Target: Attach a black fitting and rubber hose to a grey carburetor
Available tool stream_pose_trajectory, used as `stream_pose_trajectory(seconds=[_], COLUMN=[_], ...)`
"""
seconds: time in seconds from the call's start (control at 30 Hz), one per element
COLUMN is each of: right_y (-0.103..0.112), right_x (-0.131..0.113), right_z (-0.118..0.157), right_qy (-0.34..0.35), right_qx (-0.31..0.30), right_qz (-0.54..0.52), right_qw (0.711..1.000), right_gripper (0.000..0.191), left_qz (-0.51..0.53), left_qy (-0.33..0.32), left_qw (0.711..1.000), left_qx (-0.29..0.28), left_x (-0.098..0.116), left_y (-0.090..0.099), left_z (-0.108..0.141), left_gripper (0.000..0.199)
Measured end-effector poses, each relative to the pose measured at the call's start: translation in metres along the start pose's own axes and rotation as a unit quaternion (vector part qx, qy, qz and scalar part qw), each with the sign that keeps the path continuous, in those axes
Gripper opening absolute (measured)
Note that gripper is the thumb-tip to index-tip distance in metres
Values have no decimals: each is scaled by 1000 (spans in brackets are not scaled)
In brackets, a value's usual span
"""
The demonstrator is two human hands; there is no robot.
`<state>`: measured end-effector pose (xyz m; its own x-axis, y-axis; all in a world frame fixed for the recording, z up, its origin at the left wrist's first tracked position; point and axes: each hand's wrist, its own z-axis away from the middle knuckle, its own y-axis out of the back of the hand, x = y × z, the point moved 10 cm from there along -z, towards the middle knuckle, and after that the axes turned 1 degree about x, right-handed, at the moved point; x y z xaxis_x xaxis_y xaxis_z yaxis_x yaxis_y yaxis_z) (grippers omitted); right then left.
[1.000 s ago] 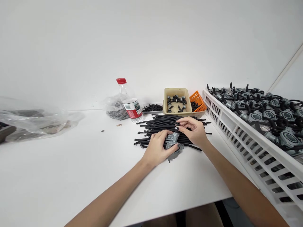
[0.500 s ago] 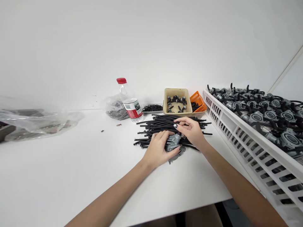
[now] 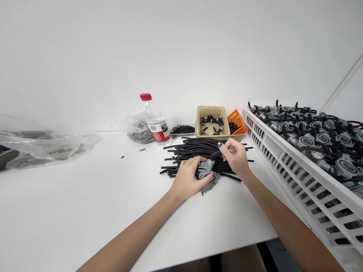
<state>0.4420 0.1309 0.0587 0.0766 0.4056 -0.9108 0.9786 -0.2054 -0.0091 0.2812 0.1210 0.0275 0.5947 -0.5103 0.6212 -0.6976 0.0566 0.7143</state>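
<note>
My left hand (image 3: pixel 190 176) is wrapped round a grey metal part (image 3: pixel 206 173), its thumb across the near side. A short black rubber piece (image 3: pixel 216 155) sticks up and right from the top of that part. My right hand (image 3: pixel 236 158) is just right of the black piece, fingers curled with thumb and index pinched near its tip. What lies between those fingers, if anything, is too small to make out. Under and behind both hands lies a pile of black tubes (image 3: pixel 187 149) on the white table (image 3: pixel 85 211).
A white crate (image 3: pixel 286 158) full of similar parts stands at the right. Behind the tubes are a beige bin (image 3: pixel 212 109), an orange basket (image 3: pixel 241 124) and a tray of black rings (image 3: pixel 183 130). Left of them stand a bottle (image 3: pixel 159 130) and plastic bags (image 3: pixel 140 130).
My right hand has moved slightly right, away from the metal part, uncovering the black rubber piece. My left hand stays round the part, which has shifted a little left.
</note>
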Motion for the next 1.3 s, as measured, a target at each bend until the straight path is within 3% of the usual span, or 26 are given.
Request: stream_pose_trajectory(seconds=[0.1,0.2,0.4,0.5,0.63,1.07,1.3], right_y=[-13,-25,-24,-23,-26,-29,-23], right_x=[-25,-35,-46,-40,-27,-30,-1], right_z=[11,17,20,18,14,14,4], right_qy=[94,129,198,175,126,150,39], right_qx=[-42,-90,-82,-88,-103,-105,-67], right_qz=[42,73,101,70,50,82,19], right_qw=[994,985,972,978,985,980,997], right_gripper=[29,14,12,3,19,27,21], left_qz=[-4,-6,-7,-9,-15,-27,-26], left_qy=[-5,-8,-19,-24,-31,-48,-43], left_qw=[1000,1000,1000,1000,999,999,999], left_qx=[0,-3,-5,-5,3,-1,1], left_x=[0,0,1,1,1,6,6], left_y=[-1,-2,-2,-3,-2,-2,-3], left_z=[0,1,1,2,2,3,2], left_gripper=[38,39,39,40,39,43,40])
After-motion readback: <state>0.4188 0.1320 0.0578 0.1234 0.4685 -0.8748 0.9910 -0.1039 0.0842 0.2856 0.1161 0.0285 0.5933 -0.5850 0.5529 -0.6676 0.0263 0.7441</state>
